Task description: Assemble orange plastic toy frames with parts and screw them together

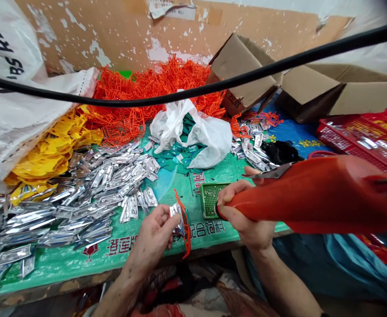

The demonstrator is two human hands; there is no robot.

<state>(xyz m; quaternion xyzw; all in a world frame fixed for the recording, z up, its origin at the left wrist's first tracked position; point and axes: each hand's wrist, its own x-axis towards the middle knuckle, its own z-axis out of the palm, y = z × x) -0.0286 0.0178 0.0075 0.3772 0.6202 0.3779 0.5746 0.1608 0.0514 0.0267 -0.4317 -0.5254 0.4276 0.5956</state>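
Note:
My left hand [155, 231] pinches a small shiny metal plate [176, 216] between thumb and fingers. Against the plate's right side stands a thin orange plastic frame [186, 235], held together with it. My right hand [248, 222] is wrapped round the narrow front end of a red electric screwdriver [299, 193], which has a metal lever [274, 172] along its upper side. The screwdriver's nose points left toward the held plate, apart from it; its bit cannot be made out. Just beyond the right hand lies a small green basket [204, 207] with tiny dark pieces in it.
Left lies a heap of metal plates [94, 189], beside yellow parts [57, 145] and a white sack [24, 114]. Behind are orange frames [124, 105] and a white bag [210, 141] of green pieces. Cardboard boxes [243, 66] and a red basket [352, 141] stand right. A black cable [193, 91] crosses overhead.

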